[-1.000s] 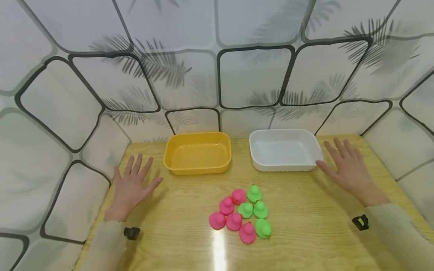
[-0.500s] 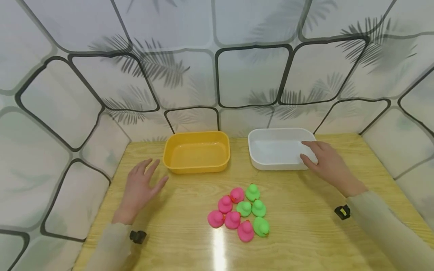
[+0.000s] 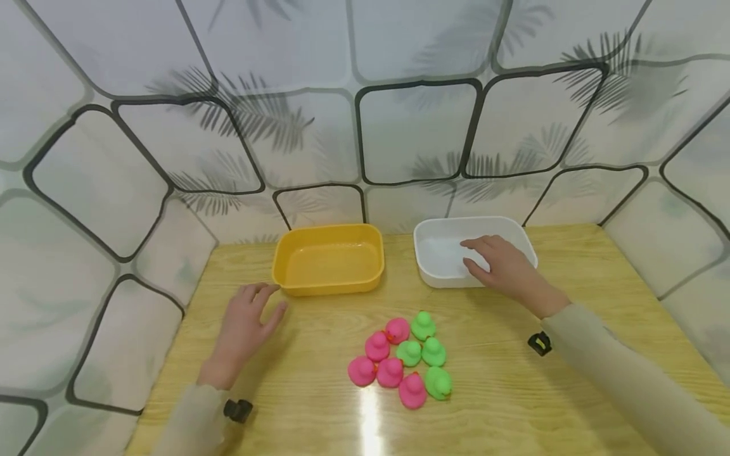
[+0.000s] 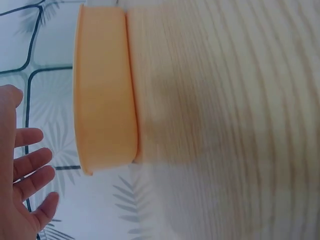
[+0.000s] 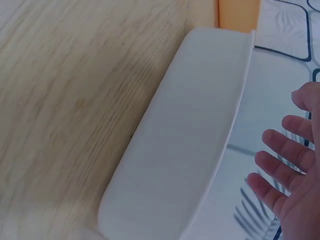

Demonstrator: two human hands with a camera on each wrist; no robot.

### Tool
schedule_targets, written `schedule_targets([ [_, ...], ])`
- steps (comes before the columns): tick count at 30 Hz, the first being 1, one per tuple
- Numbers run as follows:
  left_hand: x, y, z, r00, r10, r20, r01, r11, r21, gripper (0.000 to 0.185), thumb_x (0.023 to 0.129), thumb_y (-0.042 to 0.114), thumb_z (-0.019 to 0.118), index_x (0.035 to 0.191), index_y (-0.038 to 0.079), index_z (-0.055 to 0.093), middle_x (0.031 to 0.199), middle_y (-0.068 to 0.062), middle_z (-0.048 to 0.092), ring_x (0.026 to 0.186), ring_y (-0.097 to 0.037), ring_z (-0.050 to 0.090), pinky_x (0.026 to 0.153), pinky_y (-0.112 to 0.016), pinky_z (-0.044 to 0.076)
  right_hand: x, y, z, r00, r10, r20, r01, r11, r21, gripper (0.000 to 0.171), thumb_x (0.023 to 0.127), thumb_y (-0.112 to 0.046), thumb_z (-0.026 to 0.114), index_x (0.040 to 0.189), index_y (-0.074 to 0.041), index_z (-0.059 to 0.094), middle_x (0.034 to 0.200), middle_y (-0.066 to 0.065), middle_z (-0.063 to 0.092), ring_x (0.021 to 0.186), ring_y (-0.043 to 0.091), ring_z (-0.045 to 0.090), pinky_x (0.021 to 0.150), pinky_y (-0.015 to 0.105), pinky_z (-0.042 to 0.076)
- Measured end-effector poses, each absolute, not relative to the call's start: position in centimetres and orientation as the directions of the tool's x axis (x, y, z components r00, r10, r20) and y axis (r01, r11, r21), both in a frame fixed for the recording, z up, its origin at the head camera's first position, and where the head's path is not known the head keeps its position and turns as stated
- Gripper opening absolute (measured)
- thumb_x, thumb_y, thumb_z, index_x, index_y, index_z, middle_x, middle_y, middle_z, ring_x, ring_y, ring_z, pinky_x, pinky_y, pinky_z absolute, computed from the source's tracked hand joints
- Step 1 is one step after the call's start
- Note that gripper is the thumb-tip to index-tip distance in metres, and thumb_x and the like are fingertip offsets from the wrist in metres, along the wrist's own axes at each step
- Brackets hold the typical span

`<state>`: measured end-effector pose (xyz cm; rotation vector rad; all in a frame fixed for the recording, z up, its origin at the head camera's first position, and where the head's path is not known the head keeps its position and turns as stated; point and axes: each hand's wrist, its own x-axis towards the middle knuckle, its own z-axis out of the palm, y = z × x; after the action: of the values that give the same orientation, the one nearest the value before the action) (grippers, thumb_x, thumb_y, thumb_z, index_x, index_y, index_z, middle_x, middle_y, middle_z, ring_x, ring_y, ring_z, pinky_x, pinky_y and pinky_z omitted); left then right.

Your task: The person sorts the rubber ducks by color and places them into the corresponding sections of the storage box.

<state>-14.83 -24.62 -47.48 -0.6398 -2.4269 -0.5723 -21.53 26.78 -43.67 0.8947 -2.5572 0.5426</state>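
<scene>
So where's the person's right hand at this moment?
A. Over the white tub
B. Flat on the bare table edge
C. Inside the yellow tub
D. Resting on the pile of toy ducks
A: the right hand reaches over the white tub, fingers open, holding nothing.

I found no readable text, label, brand, number or sign on the yellow tub (image 3: pixel 329 261), the white tub (image 3: pixel 433 269), the toy ducks (image 3: pixel 402 358) or the patterned walls (image 3: pixel 416 133).
</scene>
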Motion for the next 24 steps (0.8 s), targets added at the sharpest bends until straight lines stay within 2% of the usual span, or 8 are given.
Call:
schedule_targets([
  [5,-14.5,-23.4,-47.8,-0.699,0.343,0.627,0.602,0.755,0.259,0.05,0.108,0.044,0.055,0.115,-0.003,0.07,0.106,-0.02,0.069,0.096,-0.043,0.065,0.082,-0.06,0.051,-22.2,24.9,-43.5,-0.72,-0.538,0.438,-0.668,0.709,-0.226,0.032,0.094,-0.013,0.074,0.122,0.001,0.069,0.106,0.017,0.071,0.097,0.038,0.066,0.087,0.055,0.054],
  [8,-14.3,-22.6,-47.9,-0.688,0.362,0.629,0.629,0.729,0.269,0.052,0.109,0.047,0.051,0.114,-0.002,0.07,0.104,-0.019,0.069,0.095,-0.04,0.065,0.08,-0.058,0.053,-22.7,23.8,-43.4,-0.704,-0.566,0.428,-0.688,0.692,-0.217,0.031,0.095,-0.014,0.074,0.122,0.001,0.069,0.105,0.017,0.071,0.097,0.037,0.066,0.086,0.054,0.055],
  [16,-13.1,-20.1,-48.4,-0.722,0.426,0.546,0.657,0.671,0.344,0.039,0.105,0.038,0.062,0.117,0.002,0.071,0.11,-0.01,0.068,0.102,-0.03,0.064,0.087,-0.05,0.055,-24.5,21.3,-43.1,-0.66,-0.633,0.404,-0.741,0.636,-0.214,0.028,0.095,-0.014,0.074,0.119,0.001,0.07,0.103,0.013,0.072,0.095,0.034,0.066,0.087,0.051,0.055],
  [24,-11.6,-17.6,-48.9,-0.72,0.507,0.474,0.689,0.599,0.407,0.031,0.097,0.029,0.075,0.117,0.005,0.072,0.112,-0.003,0.07,0.104,-0.022,0.064,0.089,-0.042,0.056,-26.2,18.3,-43.3,-0.651,-0.672,0.354,-0.757,0.61,-0.235,0.027,0.098,-0.017,0.072,0.118,0.0,0.07,0.103,0.012,0.072,0.096,0.032,0.066,0.09,0.049,0.055],
])
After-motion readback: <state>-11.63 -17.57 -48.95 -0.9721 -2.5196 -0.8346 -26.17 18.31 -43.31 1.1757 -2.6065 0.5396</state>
